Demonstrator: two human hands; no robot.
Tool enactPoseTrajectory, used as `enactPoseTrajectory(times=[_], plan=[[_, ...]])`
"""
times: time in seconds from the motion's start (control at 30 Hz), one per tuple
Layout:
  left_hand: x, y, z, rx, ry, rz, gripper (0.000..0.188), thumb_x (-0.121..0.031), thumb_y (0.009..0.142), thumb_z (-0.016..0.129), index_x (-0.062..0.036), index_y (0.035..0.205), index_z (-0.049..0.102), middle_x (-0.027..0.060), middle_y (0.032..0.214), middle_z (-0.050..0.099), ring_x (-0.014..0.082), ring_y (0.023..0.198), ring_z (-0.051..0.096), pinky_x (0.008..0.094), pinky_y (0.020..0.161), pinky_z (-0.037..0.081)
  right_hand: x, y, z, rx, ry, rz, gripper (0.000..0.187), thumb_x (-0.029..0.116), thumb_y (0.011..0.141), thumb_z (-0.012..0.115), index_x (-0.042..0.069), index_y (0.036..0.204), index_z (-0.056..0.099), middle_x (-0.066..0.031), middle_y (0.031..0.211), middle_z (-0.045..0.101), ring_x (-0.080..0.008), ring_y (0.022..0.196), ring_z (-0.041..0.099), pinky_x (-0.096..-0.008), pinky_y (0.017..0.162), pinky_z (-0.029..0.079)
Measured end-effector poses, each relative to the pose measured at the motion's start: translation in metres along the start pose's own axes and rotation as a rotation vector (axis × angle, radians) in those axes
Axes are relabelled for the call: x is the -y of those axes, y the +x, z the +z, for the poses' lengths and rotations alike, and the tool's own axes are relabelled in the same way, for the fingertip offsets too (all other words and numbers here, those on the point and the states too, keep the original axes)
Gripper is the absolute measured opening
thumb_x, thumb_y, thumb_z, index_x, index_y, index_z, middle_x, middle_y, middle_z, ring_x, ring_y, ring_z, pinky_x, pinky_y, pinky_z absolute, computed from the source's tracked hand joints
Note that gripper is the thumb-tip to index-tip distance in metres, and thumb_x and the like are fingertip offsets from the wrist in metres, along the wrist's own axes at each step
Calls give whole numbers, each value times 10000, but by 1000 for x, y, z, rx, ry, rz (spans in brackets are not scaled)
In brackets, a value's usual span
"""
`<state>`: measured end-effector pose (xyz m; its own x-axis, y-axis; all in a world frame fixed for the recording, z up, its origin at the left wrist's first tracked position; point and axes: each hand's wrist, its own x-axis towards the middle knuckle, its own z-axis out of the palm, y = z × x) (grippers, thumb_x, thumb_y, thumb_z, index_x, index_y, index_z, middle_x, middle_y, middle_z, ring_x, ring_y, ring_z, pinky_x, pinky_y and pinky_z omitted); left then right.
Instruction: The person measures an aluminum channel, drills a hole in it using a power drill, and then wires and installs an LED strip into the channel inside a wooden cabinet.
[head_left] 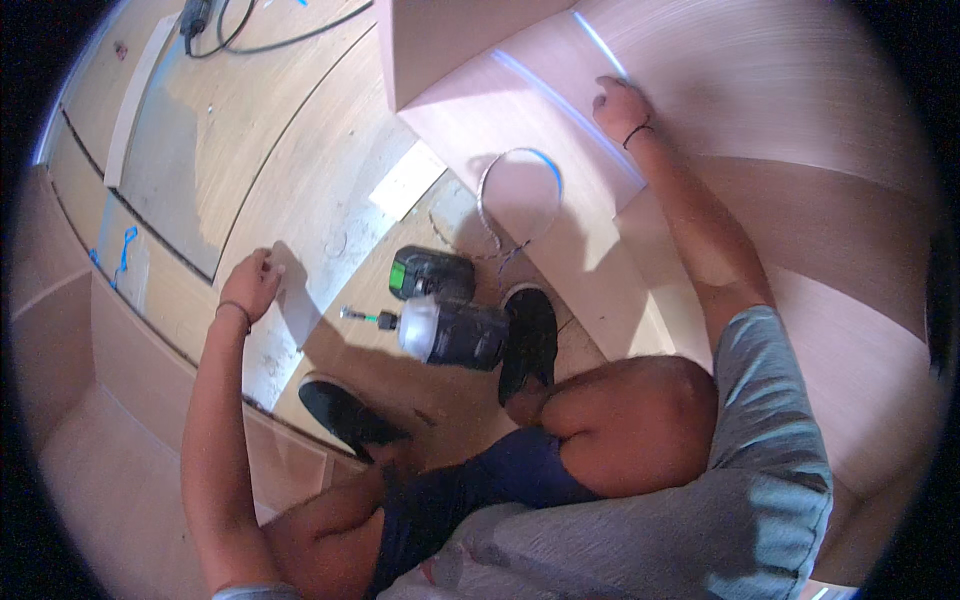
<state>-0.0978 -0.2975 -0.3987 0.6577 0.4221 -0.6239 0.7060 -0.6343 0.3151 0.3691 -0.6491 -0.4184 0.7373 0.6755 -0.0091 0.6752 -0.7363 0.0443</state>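
Observation:
I am crouched on a wooden floor. My left hand (pixel 252 283) hangs loosely curled at the left, over the floor boards, and it seems to pinch something small that I cannot make out. My right hand (pixel 620 103) rests with bent fingers on a large pale wood panel (pixel 760 90) beside a bluish-white line. A cordless drill (pixel 445 320) with a bit lies on the floor between my two black shoes (pixel 528 335), untouched by either hand.
A round wire loop (pixel 520 190) lies on the panel near its edge. A white rectangular piece (pixel 407 180) lies on the floor. A power tool with a black cable (pixel 200 20) sits at the top left. Blue tape (pixel 125 245) sticks at the left.

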Motion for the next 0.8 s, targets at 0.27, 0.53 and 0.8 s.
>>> enactPoseTrajectory(times=[0.27,0.53,0.8], plan=[[6,-8,-8,-43,0,-14,420,-294,806,529,-7,1111,514,214,1015,592,318,941,582,370,837,445,134,-107,-40,332,561,-714,471,118,704,578,81,1167,502,-163,1014,561,-349,923,550,-409,833,437],[-18,-27,-17,31,-377,86,381,-312,828,520,-24,1075,558,140,949,628,236,853,613,325,738,479,213,-172,-64,545,1084,-789,653,193,701,670,66,1275,388,-167,1167,509,-329,1077,492,-379,930,371],[-99,-73,-27,658,-1090,59,364,-335,890,472,-43,1097,541,61,912,624,115,752,603,253,636,507,223,-172,-59,731,1195,-845,466,211,746,645,55,1158,492,-108,1049,582,-241,949,572,-335,848,429]])
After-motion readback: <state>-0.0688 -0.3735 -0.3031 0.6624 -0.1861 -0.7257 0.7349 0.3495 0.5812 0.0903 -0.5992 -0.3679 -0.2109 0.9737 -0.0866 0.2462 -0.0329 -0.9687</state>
